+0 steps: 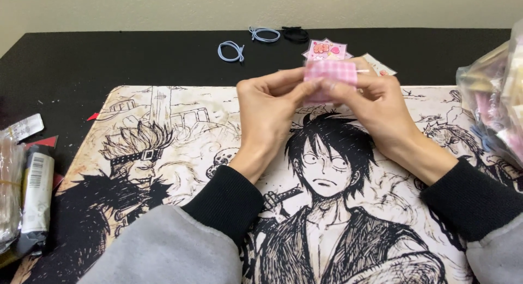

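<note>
Both hands meet above the far middle of a desk mat (180,131) printed with black-and-cream cartoon figures, and between them they hold a small pink checked packet (330,72). The left hand (268,107) pinches the packet's left edge with thumb and forefinger, while the right hand (379,107) grips its right side, fingers curled round the back and thumb in front; a thin white stick juts from the packet's right edge. The packet is raised off the mat, not resting on it. Just beyond it, on the black table (109,55), lies a pink cartoon sticker card (326,50) on top of other small cards. Farther off sit two light blue hair ties (231,51), one near the left and one beside a black hair tie (295,34). A clear plastic bag (493,93) of mixed goods stands at the right edge, and wrapped packages (34,191) lie at the near left. Both arms wear grey sleeves with black cuffs.
</note>
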